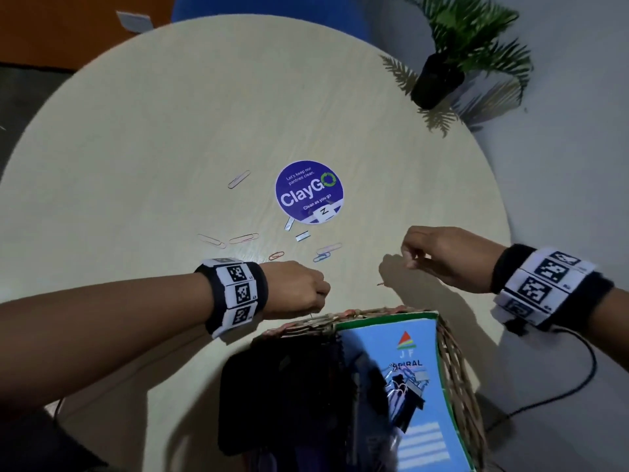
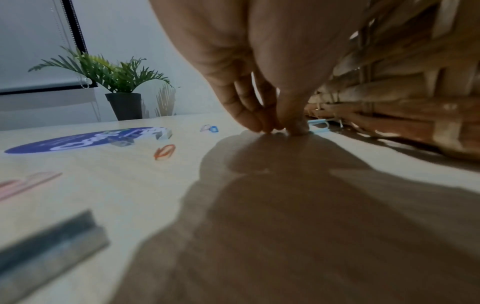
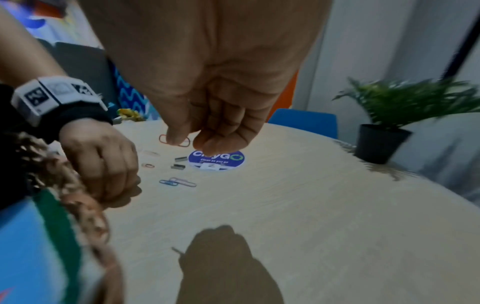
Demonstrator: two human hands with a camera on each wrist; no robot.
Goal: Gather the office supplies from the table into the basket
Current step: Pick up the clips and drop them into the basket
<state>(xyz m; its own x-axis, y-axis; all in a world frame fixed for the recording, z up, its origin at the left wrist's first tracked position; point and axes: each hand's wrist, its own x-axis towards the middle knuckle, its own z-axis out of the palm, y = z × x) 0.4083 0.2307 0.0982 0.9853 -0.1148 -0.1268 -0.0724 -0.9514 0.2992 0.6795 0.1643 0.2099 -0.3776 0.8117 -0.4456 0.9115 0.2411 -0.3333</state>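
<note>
At 12 o'clock from my hands, the round sticker [image 1: 309, 191] reads "ClayGO", "Let's keep our pantries clean." and "Clean as you go"; the notebook [image 1: 413, 356] reads "JF".

The basket [image 1: 452, 352] is sitting at the table's [image 1: 136, 148] six o'clock edge, a notebook [image 1: 418, 386] lying in it. Paper clips [image 1: 243, 238] are lying scattered toward the centre, beside the sticker [image 1: 308, 190]; the potted plant [image 1: 437, 80] is standing at two o'clock.
</note>
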